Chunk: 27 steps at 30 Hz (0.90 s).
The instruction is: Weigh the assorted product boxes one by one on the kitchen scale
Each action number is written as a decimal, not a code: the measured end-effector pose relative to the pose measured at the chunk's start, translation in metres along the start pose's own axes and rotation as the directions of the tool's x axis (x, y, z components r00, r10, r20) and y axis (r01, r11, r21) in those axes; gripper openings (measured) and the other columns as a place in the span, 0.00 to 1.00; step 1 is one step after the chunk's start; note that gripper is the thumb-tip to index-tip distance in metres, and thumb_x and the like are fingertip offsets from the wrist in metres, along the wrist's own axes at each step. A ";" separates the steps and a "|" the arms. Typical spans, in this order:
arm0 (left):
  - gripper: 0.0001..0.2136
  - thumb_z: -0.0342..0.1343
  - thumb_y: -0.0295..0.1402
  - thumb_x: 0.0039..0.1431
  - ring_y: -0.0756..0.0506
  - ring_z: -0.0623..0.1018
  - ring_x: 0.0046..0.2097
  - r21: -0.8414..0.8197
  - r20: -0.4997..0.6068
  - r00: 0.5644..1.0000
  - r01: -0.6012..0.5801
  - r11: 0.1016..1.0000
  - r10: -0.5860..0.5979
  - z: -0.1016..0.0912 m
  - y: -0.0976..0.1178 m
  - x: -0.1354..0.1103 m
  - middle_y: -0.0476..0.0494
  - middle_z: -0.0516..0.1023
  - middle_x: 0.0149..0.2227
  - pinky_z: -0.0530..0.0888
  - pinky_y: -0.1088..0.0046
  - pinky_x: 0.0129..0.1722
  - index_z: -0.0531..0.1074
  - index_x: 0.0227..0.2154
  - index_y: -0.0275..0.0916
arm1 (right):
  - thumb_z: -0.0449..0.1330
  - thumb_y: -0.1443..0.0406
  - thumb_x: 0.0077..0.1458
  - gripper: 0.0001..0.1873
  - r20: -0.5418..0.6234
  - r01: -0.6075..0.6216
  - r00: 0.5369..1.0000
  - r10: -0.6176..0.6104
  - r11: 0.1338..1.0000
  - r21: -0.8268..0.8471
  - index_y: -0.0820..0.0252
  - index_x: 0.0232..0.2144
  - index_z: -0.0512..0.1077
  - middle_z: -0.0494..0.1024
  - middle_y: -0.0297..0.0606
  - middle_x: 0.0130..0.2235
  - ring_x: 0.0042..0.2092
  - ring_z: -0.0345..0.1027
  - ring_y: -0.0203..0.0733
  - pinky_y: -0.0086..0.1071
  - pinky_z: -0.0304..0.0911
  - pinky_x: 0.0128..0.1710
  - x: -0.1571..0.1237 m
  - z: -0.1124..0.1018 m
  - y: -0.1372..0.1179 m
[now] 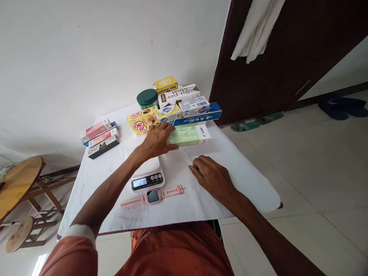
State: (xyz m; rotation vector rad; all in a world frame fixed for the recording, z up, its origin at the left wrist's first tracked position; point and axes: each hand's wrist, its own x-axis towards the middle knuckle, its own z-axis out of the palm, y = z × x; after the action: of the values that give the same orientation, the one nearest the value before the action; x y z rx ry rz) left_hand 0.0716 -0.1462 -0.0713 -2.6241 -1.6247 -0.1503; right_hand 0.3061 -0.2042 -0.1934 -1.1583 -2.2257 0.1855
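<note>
My left hand (157, 140) is closed round one end of a long pale green box (192, 135), holding it just beyond a small white kitchen scale (147, 177) whose display is lit. My right hand (209, 175) rests on the white table cover (247, 168) to the right of the scale, fingers curled loosely with nothing in them. A pink smartwatch (153, 196) lies flat in front of the scale, near the table's front edge.
Behind the green box sits a pile of boxes: a long blue one (198, 117), a yellow snack box (141, 121), a white and brown one (178, 95), a yellow one (166, 84), and a green-lidded jar (147, 98). Flat boxes (100, 137) lie stacked at left. Wooden stools stand left, a dark door right.
</note>
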 end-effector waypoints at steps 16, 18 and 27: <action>0.25 0.66 0.44 0.65 0.35 0.77 0.58 -0.150 -0.215 0.975 0.025 0.988 -0.057 0.018 -0.019 -0.019 0.34 0.77 0.57 0.75 0.56 0.56 0.71 0.59 0.39 | 0.59 0.63 0.66 0.13 0.309 0.010 0.950 -0.045 0.993 0.115 0.54 0.27 0.66 0.75 0.35 0.31 0.30 0.69 0.39 0.34 0.57 0.30 0.029 -0.018 -0.003; 0.23 0.64 0.44 0.67 0.37 0.77 0.58 -0.179 -0.292 0.947 0.085 0.980 -0.136 0.015 -0.044 -0.050 0.35 0.78 0.56 0.76 0.57 0.55 0.72 0.59 0.41 | 0.58 0.61 0.66 0.13 0.319 0.011 0.946 -0.063 0.987 0.163 0.54 0.27 0.66 0.75 0.35 0.32 0.28 0.67 0.39 0.34 0.56 0.29 0.046 -0.015 -0.009; 0.20 0.66 0.35 0.61 0.33 0.73 0.61 -0.216 -0.329 0.569 0.732 0.646 -0.754 0.018 -0.178 -0.190 0.34 0.74 0.58 0.71 0.51 0.61 0.73 0.55 0.42 | 0.54 0.61 0.63 0.12 0.202 0.063 0.970 -0.134 0.945 0.321 0.53 0.25 0.65 0.76 0.36 0.29 0.31 0.69 0.42 0.35 0.60 0.32 0.095 0.045 -0.040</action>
State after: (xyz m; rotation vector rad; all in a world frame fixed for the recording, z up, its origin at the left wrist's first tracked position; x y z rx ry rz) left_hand -0.1706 -0.2342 -0.1114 -1.5583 -2.4331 -0.7082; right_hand 0.2116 -0.1471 -0.1704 -0.8852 -2.3313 0.6304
